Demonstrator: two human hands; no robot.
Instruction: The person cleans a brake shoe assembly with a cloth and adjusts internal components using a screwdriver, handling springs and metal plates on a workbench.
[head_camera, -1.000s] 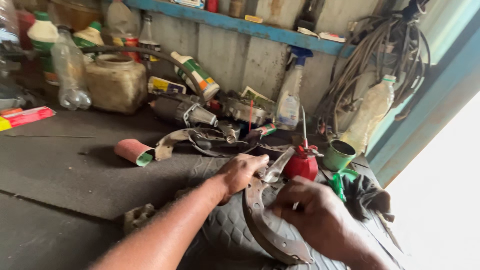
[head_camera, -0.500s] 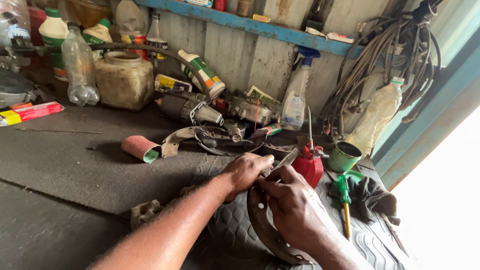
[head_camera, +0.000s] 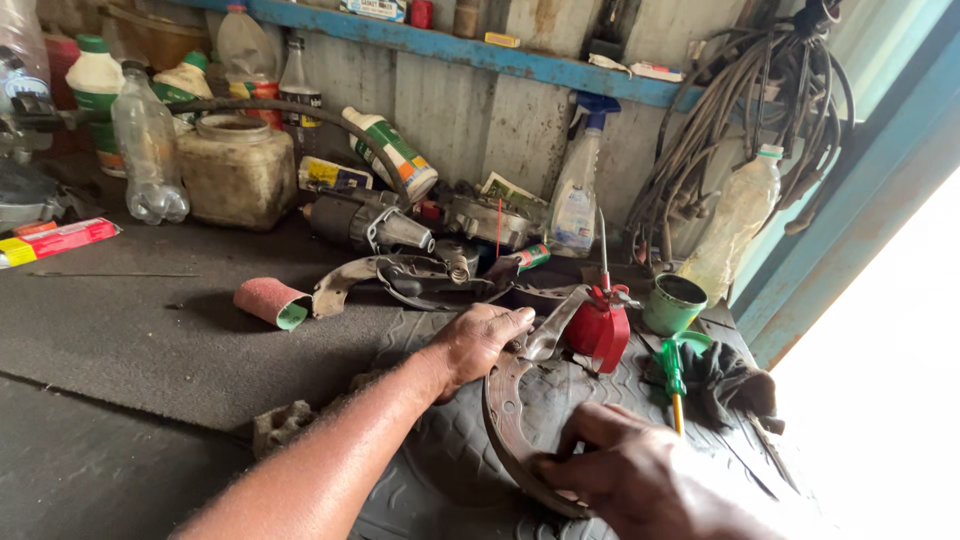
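Right hand (head_camera: 640, 480): nearest me, fingers curled over the near end of the curved metal piece (head_camera: 515, 430), pinning it flat so it cannot slide.
Left hand (head_camera: 480, 335): reached forward, palm down, fingers loosely bent over the far end of the same piece; gripping or just pressing, I cannot tell.
Curved metal piece: rusty arc with holes, lying on the rubber mat (head_camera: 450, 470), spanning from one hand to the other; held at both ends, which keeps it steady.
Rubber mat: ribbed, under both hands, likely there to stop parts skidding.
Right of left hand: red oil can (head_camera: 600, 335) touching or just beside my fingertips, its thin spout upright; it crowds that end of the piece.
Beyond right hand: green-handled screwdriver (head_camera: 673, 372), dark rag (head_camera: 725, 380), green cup (head_camera: 675, 303).
Left of left hand: roll of sandpaper (head_camera: 270, 302), well apart.
Ahead of left hand: another curved metal part (head_camera: 370, 275) and a small motor (head_camera: 365, 225).
Farther: spray bottle (head_camera: 578, 195), plastic jar (head_camera: 235, 170), bottles, cables (head_camera: 740, 120) hanging by the wall, blue shelf (head_camera: 500, 55).
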